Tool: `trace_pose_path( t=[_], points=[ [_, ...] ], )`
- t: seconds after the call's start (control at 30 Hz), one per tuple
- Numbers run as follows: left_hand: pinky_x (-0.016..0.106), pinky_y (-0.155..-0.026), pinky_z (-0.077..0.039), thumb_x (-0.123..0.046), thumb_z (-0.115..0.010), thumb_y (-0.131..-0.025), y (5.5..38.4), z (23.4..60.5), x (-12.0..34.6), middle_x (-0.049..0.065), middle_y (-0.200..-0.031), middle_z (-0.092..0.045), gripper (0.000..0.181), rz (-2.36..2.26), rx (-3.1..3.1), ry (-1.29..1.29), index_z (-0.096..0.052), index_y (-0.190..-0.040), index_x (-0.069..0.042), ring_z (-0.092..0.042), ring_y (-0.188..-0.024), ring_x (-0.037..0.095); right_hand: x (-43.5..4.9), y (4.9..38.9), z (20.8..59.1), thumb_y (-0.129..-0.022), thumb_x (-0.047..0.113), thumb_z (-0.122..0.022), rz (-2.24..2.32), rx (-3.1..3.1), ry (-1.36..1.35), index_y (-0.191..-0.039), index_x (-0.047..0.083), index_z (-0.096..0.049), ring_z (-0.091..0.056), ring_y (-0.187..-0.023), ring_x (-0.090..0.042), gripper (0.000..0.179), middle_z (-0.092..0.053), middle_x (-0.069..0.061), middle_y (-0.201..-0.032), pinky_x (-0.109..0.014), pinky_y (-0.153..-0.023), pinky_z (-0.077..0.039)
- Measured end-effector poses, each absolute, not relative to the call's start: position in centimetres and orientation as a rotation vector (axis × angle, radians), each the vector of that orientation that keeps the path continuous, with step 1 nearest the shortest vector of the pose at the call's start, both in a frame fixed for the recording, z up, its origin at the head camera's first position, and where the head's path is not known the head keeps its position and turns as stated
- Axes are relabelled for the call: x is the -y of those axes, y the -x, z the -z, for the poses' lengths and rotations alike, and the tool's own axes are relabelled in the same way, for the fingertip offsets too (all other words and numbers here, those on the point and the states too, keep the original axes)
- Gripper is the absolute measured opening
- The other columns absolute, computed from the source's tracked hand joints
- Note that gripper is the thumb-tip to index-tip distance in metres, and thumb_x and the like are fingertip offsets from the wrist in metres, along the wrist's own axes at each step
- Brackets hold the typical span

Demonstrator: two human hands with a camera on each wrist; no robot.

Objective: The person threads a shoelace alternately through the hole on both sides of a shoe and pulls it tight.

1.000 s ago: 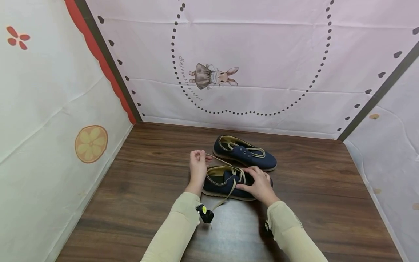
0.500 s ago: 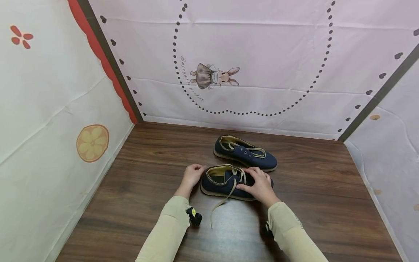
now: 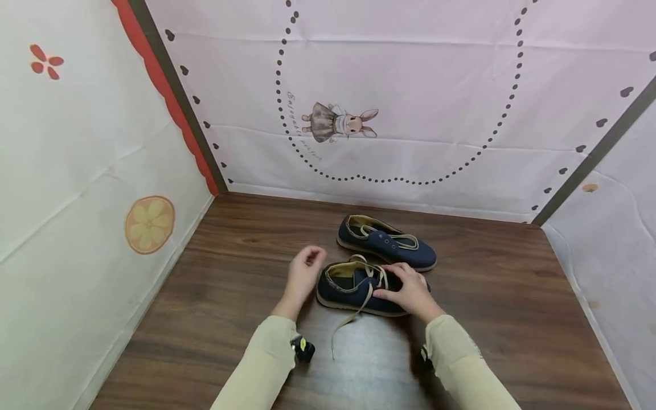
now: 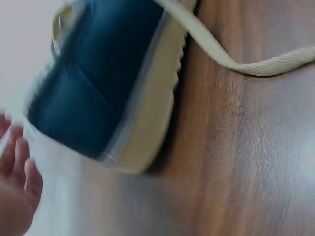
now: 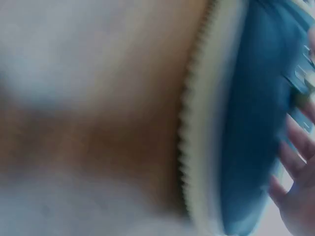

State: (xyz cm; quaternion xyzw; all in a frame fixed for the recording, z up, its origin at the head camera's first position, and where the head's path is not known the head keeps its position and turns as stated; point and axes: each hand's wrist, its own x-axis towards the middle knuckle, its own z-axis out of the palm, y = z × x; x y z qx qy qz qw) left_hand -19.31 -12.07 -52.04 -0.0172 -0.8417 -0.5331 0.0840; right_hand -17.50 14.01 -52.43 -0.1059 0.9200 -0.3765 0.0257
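Note:
In the head view, a navy lace-up shoe (image 3: 340, 299) with a yellowish lining and pale sole lies sideways on the wood surface. My right hand (image 3: 413, 293) grips it across the forefoot, thumb on the near side and fingers over the far side. One end of its beige shoelace (image 3: 353, 316) trails over the near side; another part loops up behind the tongue. Beside the heel, apart from it, is my left hand (image 3: 303, 278), its fingers loosely curled. The left wrist view shows no lace between those fingers (image 4: 22, 152). The right wrist view is blurred.
The matching navy shoe (image 3: 417, 253) lies just behind, its lace looped on top. The brown wood surface (image 3: 246, 245) ends at printed fabric walls (image 3: 435, 114) at the back and both sides.
My left hand has let go of the lace it was drawing back, dipped beside the heel, then risen slightly. The lace's far part has dropped into a loop. My right hand stays on the shoe.

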Motion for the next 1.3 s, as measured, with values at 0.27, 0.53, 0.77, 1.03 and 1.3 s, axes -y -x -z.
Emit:
trace_pose_path(
  t=[0.27, 0.53, 0.77, 1.03, 1.3],
  points=[
    [0.047, -0.091, -0.028, -0.05, -0.067, -0.079, 16.2, 50.8, 9.7, -0.008, -0.099, -0.064, 0.037, 0.553, 2.934, 0.766, -0.066, -0.105, -0.023, -0.052, -0.095, 0.014, -15.2, 21.8, 49.6, -0.091, 0.024, -0.061, 1.14, -2.915, 0.302, -0.133, 0.01, -0.049, -0.054, -0.098, -0.028, 0.046, -0.048, -0.012, -0.126, -0.046, -0.081, -0.044],
    [0.046, -0.084, -0.034, -0.044, -0.071, -0.076, 15.8, 51.1, 11.2, -0.01, -0.088, -0.066, 0.022, 0.24, 2.953, 0.79, -0.071, -0.089, -0.027, -0.049, -0.086, 0.013, -15.3, 24.1, 50.9, -0.09, 0.026, -0.062, 0.732, -2.877, 0.341, -0.137, 0.008, -0.043, -0.049, -0.115, -0.033, 0.054, -0.04, -0.015, -0.138, -0.05, -0.09, -0.04],
    [0.048, -0.087, -0.034, -0.038, -0.075, -0.073, 16.7, 50.4, 16.0, -0.005, -0.09, -0.065, 0.022, 0.269, 2.989, 0.655, -0.071, -0.088, -0.023, -0.053, -0.093, 0.019, -16.3, 23.5, 51.8, -0.089, 0.029, -0.062, 0.772, -3.046, 0.332, -0.118, 0.008, -0.064, -0.058, -0.1, -0.027, 0.036, -0.057, -0.009, -0.117, -0.046, -0.08, -0.046],
    [0.053, -0.089, -0.034, -0.032, -0.076, -0.074, 17.7, 50.3, 20.6, 0.0, -0.096, -0.066, 0.025, 0.391, 3.043, 0.49, -0.072, -0.094, -0.018, -0.053, -0.099, 0.023, -16.5, 23.0, 52.2, -0.088, 0.025, -0.063, 0.856, -3.12, 0.266, -0.103, 0.009, -0.07, -0.061, -0.089, -0.024, 0.023, -0.063, -0.005, -0.105, -0.045, -0.075, -0.048],
    [0.057, -0.093, -0.029, -0.027, -0.075, -0.078, 20.2, 50.1, 24.7, 0.006, -0.102, -0.066, 0.028, 0.474, 3.142, 0.326, -0.071, -0.1, -0.012, -0.049, -0.105, 0.03, -19.6, 20.5, 52.8, -0.087, 0.018, -0.063, 0.908, -3.175, 0.2, -0.097, 0.006, -0.067, -0.06, -0.083, -0.027, 0.016, -0.063, -0.01, -0.098, -0.047, -0.073, -0.046]
  ],
)
